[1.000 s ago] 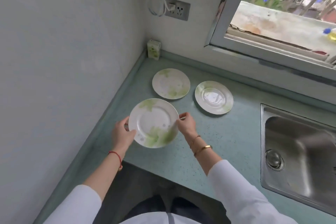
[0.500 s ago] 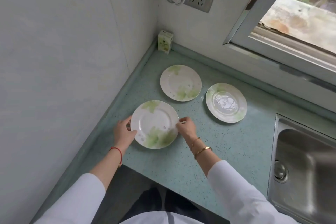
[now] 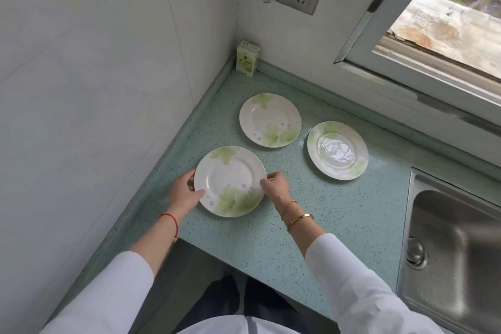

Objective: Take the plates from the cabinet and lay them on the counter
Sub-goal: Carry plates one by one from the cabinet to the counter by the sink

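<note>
I see left grip [image 3: 184, 194], right grip [image 3: 276, 188] pinching opposite rims of near plate [image 3: 230, 179] on bench [image 3: 339, 211]; back plate [image 3: 269, 119], right plate [image 3: 337, 153] lie apart beyond.

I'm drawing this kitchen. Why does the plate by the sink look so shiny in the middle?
Head view: the shiny plate mirrors the bright window, so glare whitens its middle; same view, the corner plate and the near plate look duller; soft daylight leaves only faint shadows beside the plates.
</note>
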